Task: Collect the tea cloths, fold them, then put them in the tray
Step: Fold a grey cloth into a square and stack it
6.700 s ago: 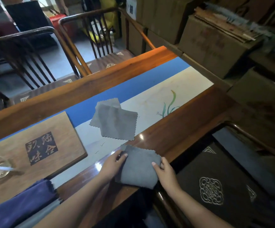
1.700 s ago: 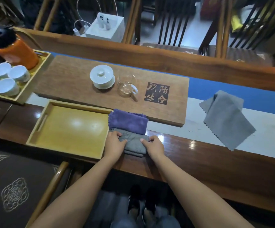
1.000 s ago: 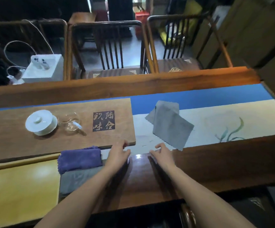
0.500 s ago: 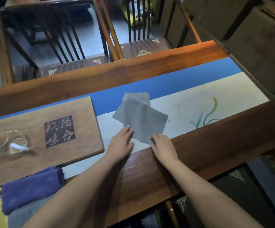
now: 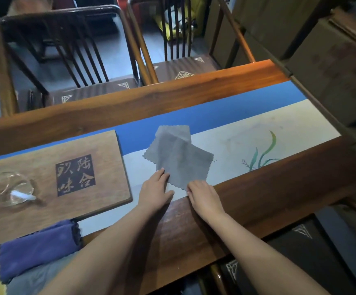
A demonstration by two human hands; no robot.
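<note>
Both hands are now reaching the top grey tea cloth [image 5: 181,161]: the left hand [image 5: 154,191] is lying flat-fingered on its near-left edge, the right hand [image 5: 202,198] pinching its near corner. Having left the folded purple cloth [image 5: 36,248] beside the tray, collection is resuming on the blue-and-cream table runner [image 5: 247,135], chairs standing beyond.
</note>
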